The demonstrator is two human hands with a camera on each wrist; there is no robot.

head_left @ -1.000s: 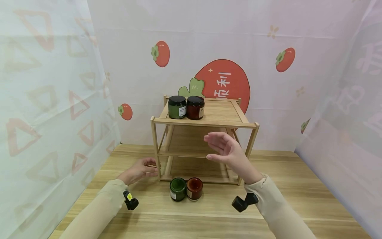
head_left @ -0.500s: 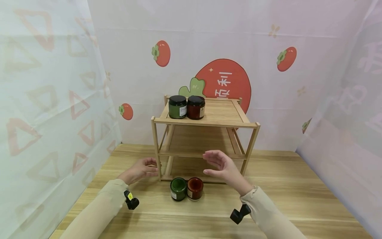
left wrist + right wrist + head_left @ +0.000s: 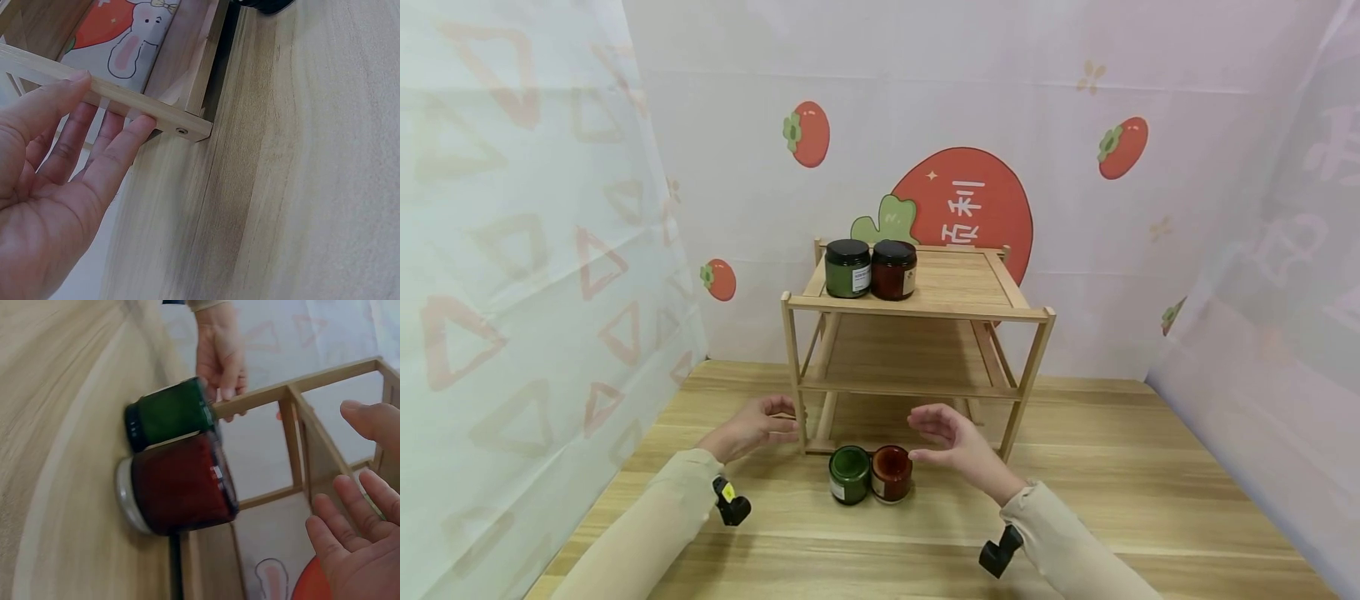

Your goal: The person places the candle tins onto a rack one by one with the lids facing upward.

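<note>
My left hand (image 3: 748,429) holds the front left post of a wooden three-tier shelf (image 3: 917,312), low down. In the left wrist view its thumb and fingers lie on either side of the post (image 3: 172,123). My right hand (image 3: 955,442), fingers spread apart from the thumb and nothing between them, is just right of a red-brown glass jar (image 3: 891,477). That jar stands on the table in front of the shelf, beside a green glass jar (image 3: 850,477). Both have glass bases facing up; the green jar's dark lid (image 3: 133,428) is at the table side.
On the shelf's top tier, at its left, stand a green jar (image 3: 847,275) and a dark red jar (image 3: 893,277), both with black lids, side by side. The wood-grain table (image 3: 820,558) is bounded by printed cloth walls (image 3: 737,183) at the back and sides.
My right hand has come down from in front of the middle tier to beside the red-brown jar. The left hand has stayed on the post.
</note>
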